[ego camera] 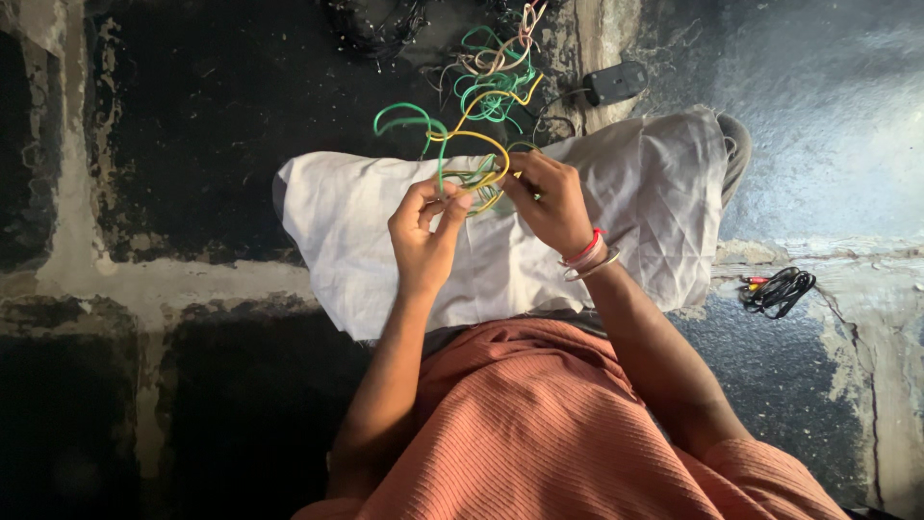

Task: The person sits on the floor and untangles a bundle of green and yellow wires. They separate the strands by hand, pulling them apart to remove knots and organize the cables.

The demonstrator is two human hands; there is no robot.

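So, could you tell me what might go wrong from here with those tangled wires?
The left hand and right hand both grip the green and yellow wires, which trail into a loose tangle on the floor; pulling could tighten knots. The loops might also snag the bangles. Dim light may hide fine strands.

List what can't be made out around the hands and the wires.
Head view only:
- Where the left hand and right hand grip the green and yellow wires: fingers cover the wire ends.
- Dark bundle at the top edge: cut off, in shadow.
- Small black device: too small to identify.
- Black cable coil: connectors too tiny.
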